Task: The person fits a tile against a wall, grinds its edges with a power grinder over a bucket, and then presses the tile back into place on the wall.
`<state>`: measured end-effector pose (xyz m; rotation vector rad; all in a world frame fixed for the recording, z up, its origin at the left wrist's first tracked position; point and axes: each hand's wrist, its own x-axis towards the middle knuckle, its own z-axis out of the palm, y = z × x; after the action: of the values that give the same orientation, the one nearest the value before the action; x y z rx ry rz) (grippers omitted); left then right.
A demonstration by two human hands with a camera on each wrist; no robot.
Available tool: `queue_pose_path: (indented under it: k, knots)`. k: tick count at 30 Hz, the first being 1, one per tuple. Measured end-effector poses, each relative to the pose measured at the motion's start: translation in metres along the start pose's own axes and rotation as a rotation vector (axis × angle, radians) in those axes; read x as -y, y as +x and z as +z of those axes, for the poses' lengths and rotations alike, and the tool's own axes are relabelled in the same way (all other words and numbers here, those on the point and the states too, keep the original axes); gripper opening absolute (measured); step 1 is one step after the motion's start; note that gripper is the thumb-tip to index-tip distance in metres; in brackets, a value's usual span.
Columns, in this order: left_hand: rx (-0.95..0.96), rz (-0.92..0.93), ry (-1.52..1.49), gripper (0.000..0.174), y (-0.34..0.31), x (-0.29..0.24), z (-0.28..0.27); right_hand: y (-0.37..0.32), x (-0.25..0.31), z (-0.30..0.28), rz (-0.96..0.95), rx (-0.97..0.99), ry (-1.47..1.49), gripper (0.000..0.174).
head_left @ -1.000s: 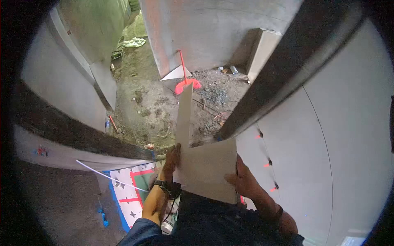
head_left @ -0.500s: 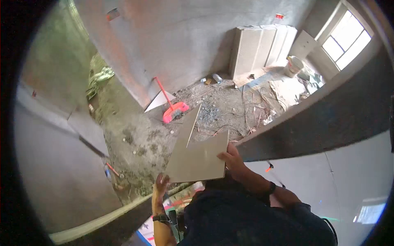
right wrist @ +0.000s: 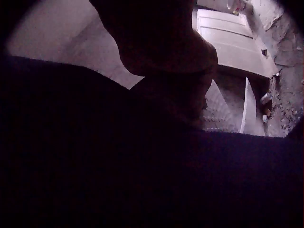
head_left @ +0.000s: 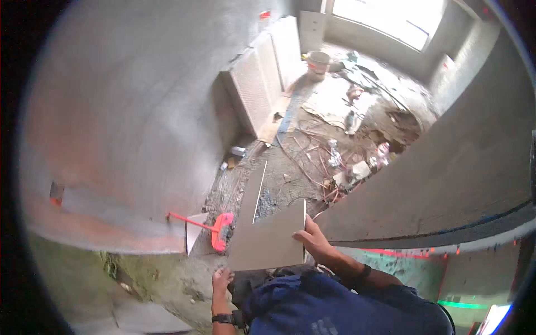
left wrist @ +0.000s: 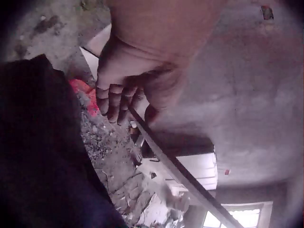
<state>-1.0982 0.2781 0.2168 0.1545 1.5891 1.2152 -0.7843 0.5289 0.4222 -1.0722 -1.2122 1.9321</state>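
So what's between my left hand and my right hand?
The notched board, as the head view shows: your left hand holds its lower-left corner, your right hand grips its right edge.

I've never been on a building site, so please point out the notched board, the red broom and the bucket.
Notched board (head_left: pixel 269 244), head view: middle of its broad face.
Red broom (head_left: pixel 216 237), head view: its head.
Bucket (head_left: pixel 318 68), head view: its outer wall.
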Motion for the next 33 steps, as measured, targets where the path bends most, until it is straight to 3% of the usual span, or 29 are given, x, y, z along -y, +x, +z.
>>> queue_pose_path:
  k: [3, 5, 6, 8, 11, 12, 13, 15, 19, 22, 27, 33]
  knots:
    - [0.054, 0.008, 0.022, 0.034, 0.047, -0.072, 0.016, 0.013, 0.032, 0.004, -0.049, -0.160, -0.053, 0.051]
    - [-0.124, 0.529, 0.778, 0.040, 0.085, -0.114, 0.028, 0.032, 0.042, 0.014, -0.054, -0.265, 0.030, 0.050]
    - [-0.065, 0.583, 0.792, 0.050, 0.091, -0.145, 0.044, 0.046, 0.048, 0.019, -0.047, -0.336, 0.098, 0.049]
    - [0.101, 0.978, 1.075, 0.064, 0.090, -0.216, 0.092, 0.077, 0.052, 0.017, -0.037, -0.411, 0.124, 0.047]
    - [0.361, 1.248, 1.205, 0.086, 0.118, -0.282, 0.157, 0.130, 0.063, 0.024, -0.016, -0.547, 0.231, 0.038]
    - [0.448, 1.341, 1.145, 0.071, 0.118, -0.313, 0.189, 0.146, 0.066, 0.024, -0.037, -0.595, 0.279, 0.037]
    - [0.463, 1.348, 1.142, 0.071, 0.137, -0.326, 0.212, 0.165, 0.071, 0.024, -0.059, -0.645, 0.328, 0.036]
    - [0.628, 1.414, 0.955, 0.042, 0.181, -0.347, 0.249, 0.197, 0.073, 0.023, -0.057, -0.701, 0.349, 0.035]
    - [0.674, 1.582, 0.802, 0.023, 0.236, -0.400, 0.313, 0.243, 0.115, 0.011, -0.079, -0.824, 0.420, 0.038]
    - [0.776, 1.602, 0.744, 0.023, 0.278, -0.434, 0.356, 0.276, 0.159, 0.003, -0.120, -0.840, 0.489, 0.036]
    - [0.909, 1.669, 0.717, 0.022, 0.342, -0.468, 0.439, 0.339, 0.182, -0.049, -0.196, -0.932, 0.543, 0.035]
    - [0.988, 1.690, 0.795, 0.018, 0.440, -0.507, 0.570, 0.448, 0.192, -0.162, -0.251, -0.866, 0.536, 0.043]
